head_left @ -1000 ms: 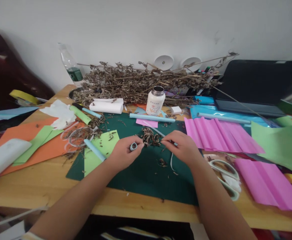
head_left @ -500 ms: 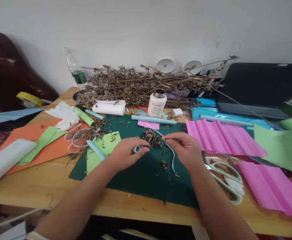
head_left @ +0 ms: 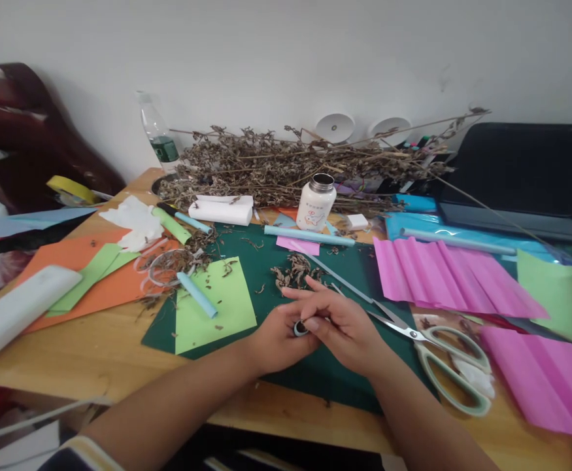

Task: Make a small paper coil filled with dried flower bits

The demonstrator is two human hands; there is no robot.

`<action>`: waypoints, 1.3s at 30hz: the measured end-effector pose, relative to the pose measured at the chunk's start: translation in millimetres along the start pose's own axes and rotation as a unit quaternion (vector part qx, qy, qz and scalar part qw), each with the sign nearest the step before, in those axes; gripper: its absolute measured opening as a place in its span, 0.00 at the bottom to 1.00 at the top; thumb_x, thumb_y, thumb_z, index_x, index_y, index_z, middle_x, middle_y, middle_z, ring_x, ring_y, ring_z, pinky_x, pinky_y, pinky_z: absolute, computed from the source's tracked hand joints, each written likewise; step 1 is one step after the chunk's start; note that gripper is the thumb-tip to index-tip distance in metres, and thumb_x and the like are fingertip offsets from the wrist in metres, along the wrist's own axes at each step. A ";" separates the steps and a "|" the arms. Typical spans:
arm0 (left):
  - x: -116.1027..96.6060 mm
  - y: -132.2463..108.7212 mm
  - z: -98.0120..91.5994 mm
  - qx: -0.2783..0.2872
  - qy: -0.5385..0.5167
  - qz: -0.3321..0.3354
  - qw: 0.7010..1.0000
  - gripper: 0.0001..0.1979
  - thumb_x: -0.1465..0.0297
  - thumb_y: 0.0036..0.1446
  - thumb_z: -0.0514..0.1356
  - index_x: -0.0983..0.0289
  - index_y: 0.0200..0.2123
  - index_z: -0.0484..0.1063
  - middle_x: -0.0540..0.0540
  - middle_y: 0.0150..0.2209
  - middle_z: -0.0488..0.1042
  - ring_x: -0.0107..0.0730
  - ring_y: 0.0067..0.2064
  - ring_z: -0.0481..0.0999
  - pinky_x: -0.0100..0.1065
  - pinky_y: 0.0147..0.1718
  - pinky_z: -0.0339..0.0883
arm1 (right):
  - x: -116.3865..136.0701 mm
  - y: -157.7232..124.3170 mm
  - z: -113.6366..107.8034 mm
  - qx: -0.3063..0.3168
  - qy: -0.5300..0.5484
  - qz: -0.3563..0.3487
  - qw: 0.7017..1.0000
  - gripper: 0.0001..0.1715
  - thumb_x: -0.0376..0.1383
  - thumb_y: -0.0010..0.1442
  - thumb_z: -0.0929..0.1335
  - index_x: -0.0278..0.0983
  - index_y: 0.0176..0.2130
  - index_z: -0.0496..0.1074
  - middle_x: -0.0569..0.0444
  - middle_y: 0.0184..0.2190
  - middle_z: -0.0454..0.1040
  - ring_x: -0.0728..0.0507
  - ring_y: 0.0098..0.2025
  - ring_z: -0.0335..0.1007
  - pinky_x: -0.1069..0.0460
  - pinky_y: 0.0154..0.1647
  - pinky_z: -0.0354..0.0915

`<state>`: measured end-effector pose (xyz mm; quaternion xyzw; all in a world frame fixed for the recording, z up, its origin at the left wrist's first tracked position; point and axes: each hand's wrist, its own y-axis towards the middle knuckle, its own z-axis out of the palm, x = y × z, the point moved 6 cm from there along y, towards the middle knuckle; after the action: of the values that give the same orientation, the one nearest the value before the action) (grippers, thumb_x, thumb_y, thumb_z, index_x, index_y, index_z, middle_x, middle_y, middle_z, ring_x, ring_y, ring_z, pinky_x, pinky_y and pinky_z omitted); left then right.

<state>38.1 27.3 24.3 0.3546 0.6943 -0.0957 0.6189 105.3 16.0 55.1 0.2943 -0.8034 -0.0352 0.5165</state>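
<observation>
From the camera on my head, I see my two hands close together over the dark green cutting mat [head_left: 286, 340] on the wooden table [head_left: 94, 360]. My left hand [head_left: 278, 340] has a tight grip on a small light blue rolled paper tube [head_left: 299, 328]. I hold it near its end, so the round opening faces up. My right hand [head_left: 347, 327] touches the top of the tube with its fingertips [head_left: 312, 323]. Some of its fingers are stretched out flat; I cannot tell if that hand's grip is pinching anything.

Just behind my hands lies a little pile of dry brown flower bits [head_left: 295, 273]. To my right sit the pale green scissors [head_left: 442, 356], with blades pointing at the pile. A light green paper sheet [head_left: 214, 304] lies to my left with another blue paper stick [head_left: 196, 294] on it. A white bottle with a metal top [head_left: 316, 203] stands farther back, in front of a big heap of dry brown branches [head_left: 286, 163].

To do this well, I think I should keep the tube still and upright, and press softly so it does not get squashed.
</observation>
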 end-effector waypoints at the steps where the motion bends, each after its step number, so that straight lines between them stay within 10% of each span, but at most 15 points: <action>1: 0.9 0.0 0.4 0.004 0.008 0.001 1.000 0.10 0.70 0.49 0.52 0.67 0.34 0.68 0.56 0.35 0.72 0.34 0.37 0.71 0.32 0.34 0.66 | 0.2 0.3 0.7 0.010 -0.017 -0.002 1.000 0.07 0.27 0.54 0.59 0.40 0.30 0.58 0.56 0.36 0.73 0.47 0.50 0.60 0.39 0.54 0.42; 15: 6.2 -0.1 2.2 0.030 0.005 0.009 1.000 0.07 0.74 0.47 0.51 0.70 0.27 0.68 0.57 0.30 0.72 0.32 0.33 0.71 0.31 0.33 0.65 | 4.7 -0.3 -0.9 0.016 -0.158 -0.052 0.986 0.07 0.29 0.51 0.62 0.40 0.33 0.61 0.52 0.46 0.66 0.45 0.50 0.57 0.42 0.49 0.53; 19: 10.7 -1.8 2.5 0.026 0.024 -0.011 0.999 0.07 0.73 0.46 0.51 0.70 0.26 0.67 0.54 0.26 0.70 0.29 0.29 0.69 0.27 0.28 0.63 | 12.6 -1.3 -9.0 -0.039 -0.203 -0.086 0.975 0.06 0.30 0.50 0.63 0.40 0.31 0.66 0.52 0.34 0.65 0.46 0.38 0.62 0.48 0.37 0.61; 39: 9.3 -1.3 -1.6 -0.003 0.068 -0.026 0.997 0.06 0.72 0.46 0.51 0.68 0.21 0.63 0.49 0.20 0.64 0.23 0.24 0.62 0.22 0.22 0.58 | 34.4 -13.1 -4.8 0.005 -0.319 -0.237 0.918 0.18 0.29 0.45 0.63 0.39 0.40 0.64 0.55 0.31 0.74 0.45 0.33 0.65 0.46 0.33 0.57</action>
<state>36.2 30.7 15.6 0.3397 0.7442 -0.0852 0.5688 105.0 -11.1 80.4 0.4518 -0.8322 -0.2450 0.2081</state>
